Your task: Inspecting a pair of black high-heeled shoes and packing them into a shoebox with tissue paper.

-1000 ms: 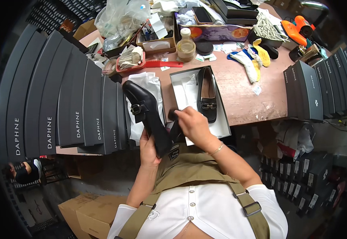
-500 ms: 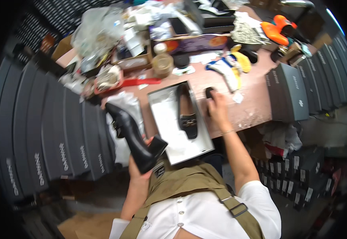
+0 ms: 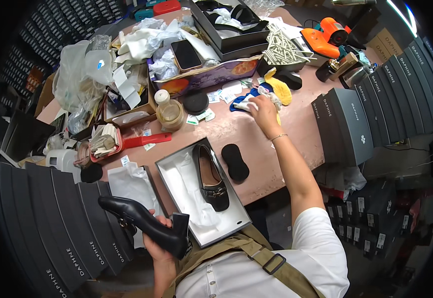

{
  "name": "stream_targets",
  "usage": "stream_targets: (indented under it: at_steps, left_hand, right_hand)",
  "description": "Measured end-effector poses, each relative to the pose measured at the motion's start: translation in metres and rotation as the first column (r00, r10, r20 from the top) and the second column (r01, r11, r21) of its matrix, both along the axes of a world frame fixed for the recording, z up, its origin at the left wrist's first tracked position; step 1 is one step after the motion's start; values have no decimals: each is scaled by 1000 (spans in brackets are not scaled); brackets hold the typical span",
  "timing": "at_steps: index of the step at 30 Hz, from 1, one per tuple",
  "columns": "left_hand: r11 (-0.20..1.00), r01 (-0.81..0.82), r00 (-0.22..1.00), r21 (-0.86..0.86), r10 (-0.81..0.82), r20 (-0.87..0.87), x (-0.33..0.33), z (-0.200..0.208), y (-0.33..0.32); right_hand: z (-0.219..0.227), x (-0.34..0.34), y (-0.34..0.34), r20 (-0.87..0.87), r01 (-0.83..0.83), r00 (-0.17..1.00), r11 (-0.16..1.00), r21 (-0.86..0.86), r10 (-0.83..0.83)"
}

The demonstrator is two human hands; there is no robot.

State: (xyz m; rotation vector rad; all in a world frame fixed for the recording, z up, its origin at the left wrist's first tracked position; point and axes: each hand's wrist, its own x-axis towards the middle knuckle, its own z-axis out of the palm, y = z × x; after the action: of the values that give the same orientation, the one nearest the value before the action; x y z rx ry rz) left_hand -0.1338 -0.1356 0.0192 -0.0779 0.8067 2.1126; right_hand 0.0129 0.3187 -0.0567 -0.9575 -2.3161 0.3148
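My left hand (image 3: 157,249) grips a black heeled shoe (image 3: 142,222) at its heel end, toe pointing left and block heel up. Beside it, in an open white-lined shoebox (image 3: 239,217), lies the matching shoe (image 3: 213,186) with a metal buckle, next to white tissue paper (image 3: 190,181). Right of the box a black hourglass-shaped pad (image 3: 235,163) lies on the table. Farther off, my right hand (image 3: 263,118) is closed on a white cloth (image 3: 245,104), which lies against a blue cloth (image 3: 237,105) and a yellow cloth (image 3: 280,91).
Stacked dark shoeboxes stand at the left (image 3: 62,223) and right (image 3: 345,126). A jar (image 3: 169,115) with a white-capped bottle, a black round lid (image 3: 195,103) and a red-handled tray (image 3: 147,140) are on the table. A purple carton (image 3: 206,79) holds a phone; an orange tool (image 3: 320,42) lies behind.
My right hand has let go of the black pad and moved away from me to the cloths. The left hand still holds the shoe. The whole view has shifted.
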Motion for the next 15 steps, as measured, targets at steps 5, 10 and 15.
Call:
stream_targets:
  at_steps: [5,10,15]
  left_hand:
    - [997,59,998,-51,-59,-13,-2,-9,12]
    - [995,98,995,-27,-99,-30,-3,-5,18]
    - [996,69,998,-52,-69,-5,-8,-9,7]
  right_hand:
    - [-21,-20,8,280,-86,959,982,170,36]
    - [-38,-23,15,253,-77,967,963,259,10]
    - [25,-36,-9,-481,-367,874,741,-563,67]
